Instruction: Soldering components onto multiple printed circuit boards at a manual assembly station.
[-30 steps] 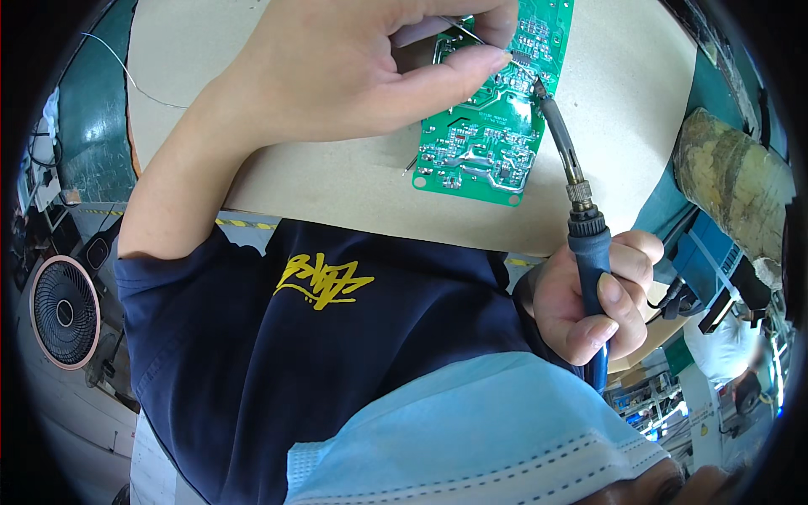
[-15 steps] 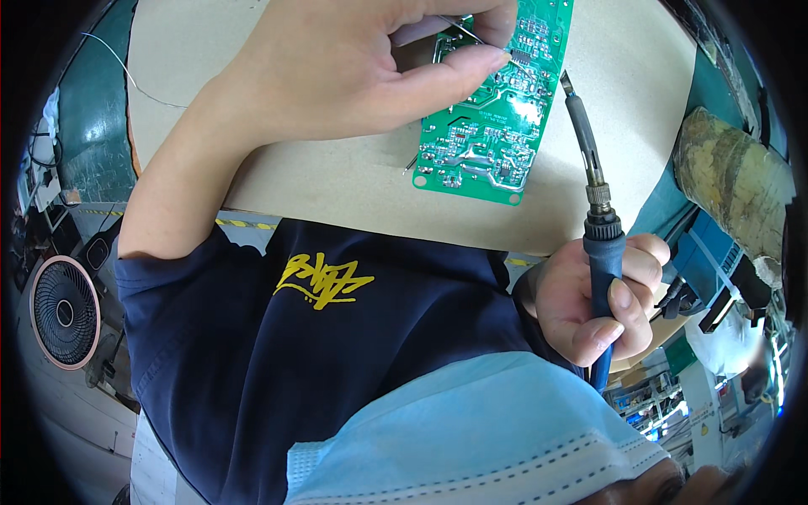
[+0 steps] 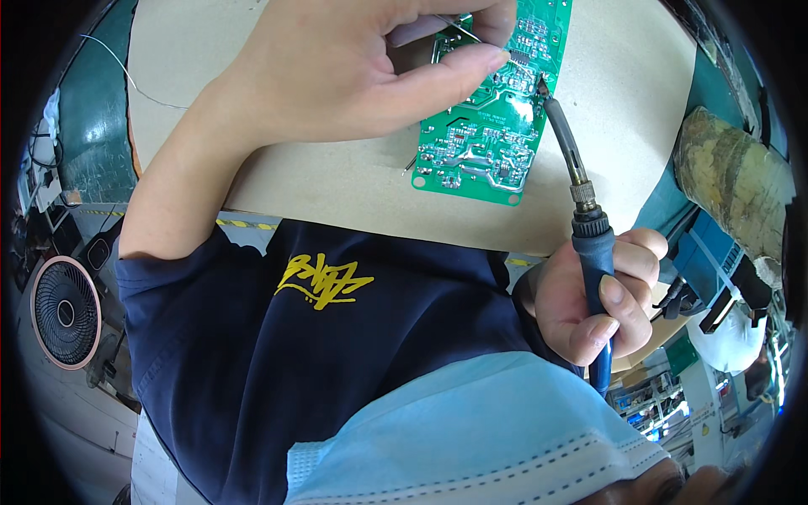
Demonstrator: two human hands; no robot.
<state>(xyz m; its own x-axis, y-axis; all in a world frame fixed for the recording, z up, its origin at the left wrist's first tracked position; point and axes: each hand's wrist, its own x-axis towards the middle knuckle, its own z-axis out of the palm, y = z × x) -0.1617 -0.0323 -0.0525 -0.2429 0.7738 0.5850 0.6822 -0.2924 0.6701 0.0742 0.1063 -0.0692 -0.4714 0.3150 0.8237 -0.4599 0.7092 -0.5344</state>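
Note:
A green circuit board [image 3: 480,139] lies on the tan work surface, its face covered with small parts and shiny solder. Thin solder wire [image 3: 459,29] is pinched between the thumb and fingers of my left hand [image 3: 337,63], which is over the board's upper left part. The wire's end shows just past the fingertips, close to a small black chip. My right hand [image 3: 602,295] is wrapped round the blue handle of a soldering iron [image 3: 581,189]. The iron's dark tip is at the board's right edge, close to the wire's end; whether it touches cannot be made out.
The tan sheet [image 3: 337,181] covers a green tabletop [image 3: 93,126]. A loose silvery wire [image 3: 126,71] curves at the left. On the right stand a blue box [image 3: 705,265] and a brownish rounded object [image 3: 728,168]. A round fan [image 3: 66,311] is at the lower left.
My right hand has tilted the soldering iron to the left, bringing its tip from beside the board to over its right edge. My left hand has barely moved.

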